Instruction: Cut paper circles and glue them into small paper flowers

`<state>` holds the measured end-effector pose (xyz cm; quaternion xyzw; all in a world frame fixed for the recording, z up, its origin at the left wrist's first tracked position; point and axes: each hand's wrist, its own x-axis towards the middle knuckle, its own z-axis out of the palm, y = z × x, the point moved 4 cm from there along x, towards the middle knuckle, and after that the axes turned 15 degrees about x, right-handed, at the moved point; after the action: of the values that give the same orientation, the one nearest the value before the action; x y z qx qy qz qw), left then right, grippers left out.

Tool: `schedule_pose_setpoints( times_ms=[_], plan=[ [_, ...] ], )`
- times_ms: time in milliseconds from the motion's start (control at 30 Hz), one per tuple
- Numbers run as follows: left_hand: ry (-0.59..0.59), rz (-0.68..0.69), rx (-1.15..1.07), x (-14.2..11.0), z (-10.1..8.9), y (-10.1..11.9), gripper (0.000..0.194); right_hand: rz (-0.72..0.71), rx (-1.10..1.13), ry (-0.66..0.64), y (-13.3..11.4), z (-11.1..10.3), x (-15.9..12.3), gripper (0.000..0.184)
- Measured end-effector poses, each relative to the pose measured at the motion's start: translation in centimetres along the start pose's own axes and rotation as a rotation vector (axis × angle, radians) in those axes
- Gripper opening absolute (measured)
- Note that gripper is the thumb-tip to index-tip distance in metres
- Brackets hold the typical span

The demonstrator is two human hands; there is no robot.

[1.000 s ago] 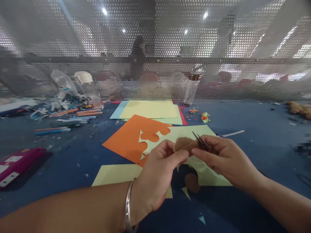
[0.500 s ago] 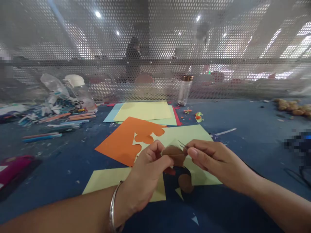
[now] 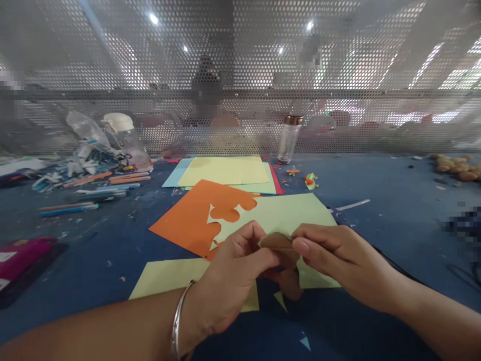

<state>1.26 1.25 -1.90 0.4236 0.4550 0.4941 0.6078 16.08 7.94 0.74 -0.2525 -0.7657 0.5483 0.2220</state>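
My left hand (image 3: 240,271), with a silver bangle at the wrist, pinches a rounded brown paper cutout (image 3: 285,250) between thumb and forefinger. From the right, my right hand (image 3: 334,255) meets the cutout's upper edge, its thumb and fingers closed around a thin metal tool that is now mostly hidden. Another rounded brown piece (image 3: 291,285) hangs just below; whether the two are joined I cannot tell. Under the hands lie a pale green sheet (image 3: 300,208) and an orange sheet (image 3: 184,215) with curved shapes cut out of it.
Behind are stacked coloured sheets (image 3: 225,170) and a glass bottle (image 3: 288,140). Pens (image 3: 71,209), paper scraps and a white-lidded bottle (image 3: 126,140) crowd the left, with a magenta pouch (image 3: 26,258) nearer. A perforated metal screen (image 3: 240,65) closes the far side.
The thin metal tool's point, visible before above the brown cutout, is now hidden as my right hand's fingers come against the cutout's edge. Both hands have shifted slightly to the right.
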Motion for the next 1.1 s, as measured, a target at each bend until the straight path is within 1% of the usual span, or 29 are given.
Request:
schedule_pose_setpoints(
  times_ms=[100, 233, 333, 433, 667, 800, 967, 1100],
  plan=[
    [-0.007, 0.013, -0.011, 0.0, 0.1, 0.1, 0.023, 0.025, 0.011, -0.011, -0.1, 0.1, -0.1, 0.048],
    [0.020, 0.002, -0.022, 0.0, 0.0, 0.1, 0.025, 0.024, -0.009, 0.023, -0.3, 0.0, -0.2, 0.048],
    [0.018, -0.016, -0.022, -0.1, 0.0, -0.1, 0.025, 0.034, -0.014, -0.006, -0.2, 0.1, -0.2, 0.048],
    [0.017, -0.022, 0.001, -0.1, 0.0, -0.2, 0.025, 0.007, -0.023, -0.010, -0.1, 0.1, -0.2, 0.050],
    [0.075, 0.051, 0.120, -0.1, -0.5, 0.4, 0.018, -0.038, -0.059, 0.021, -0.2, -0.4, -0.2, 0.050],
    [0.106, 0.082, 0.165, -0.1, -0.7, 0.4, 0.012, -0.013, -0.042, 0.021, 0.2, -0.6, -0.2, 0.050],
    [0.127, 0.119, 0.160, -0.2, -0.7, 0.5, 0.012, 0.028, 0.010, 0.031, 0.4, -0.7, -0.1, 0.052],
    [0.113, 0.138, 0.111, -0.3, -0.4, 0.8, 0.012, 0.054, 0.040, 0.036, 0.4, -0.7, -0.1, 0.051]
  ],
)
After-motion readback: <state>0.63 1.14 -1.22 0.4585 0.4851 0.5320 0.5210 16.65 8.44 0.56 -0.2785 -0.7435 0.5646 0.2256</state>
